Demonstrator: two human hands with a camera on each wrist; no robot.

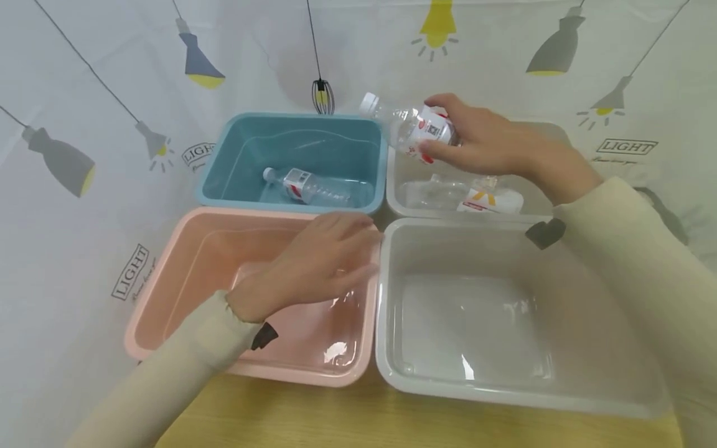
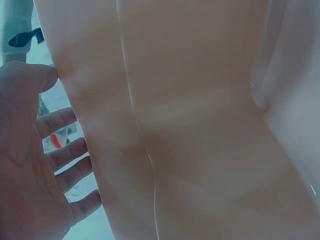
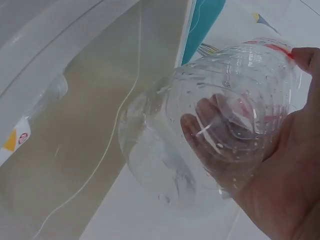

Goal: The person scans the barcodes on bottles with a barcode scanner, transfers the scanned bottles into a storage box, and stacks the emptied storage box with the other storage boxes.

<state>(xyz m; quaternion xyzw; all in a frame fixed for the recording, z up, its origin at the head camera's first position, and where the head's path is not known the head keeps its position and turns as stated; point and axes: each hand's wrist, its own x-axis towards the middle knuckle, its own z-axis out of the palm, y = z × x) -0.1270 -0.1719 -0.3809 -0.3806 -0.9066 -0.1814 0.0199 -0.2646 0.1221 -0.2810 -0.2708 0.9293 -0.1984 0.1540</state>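
My right hand (image 1: 493, 140) grips a clear plastic bottle (image 1: 400, 127) by its lower, labelled part, above the back right bin (image 1: 394, 186). The bottle lies tilted, its white cap pointing left toward the blue bin. In the right wrist view, fingers show through the ribbed clear bottle (image 3: 215, 130). My left hand (image 1: 319, 261) hangs over the pink bin (image 1: 162, 292), fingers extended and loose, close to that bin's right rim. In the left wrist view the left hand (image 2: 30, 160) holds nothing; its fingertips meet the bin's edge, and contact is hard to tell.
Inside the blue bin (image 1: 224, 140) lies a bottle (image 1: 302, 185) with a white cap. The back right bin holds clear plastic and a white container (image 1: 493, 200) with an orange mark. A grey-white bin (image 1: 386, 348) stands front right on the wooden table (image 1: 280, 417). Lamp-print cloth (image 1: 370, 37) hangs behind.
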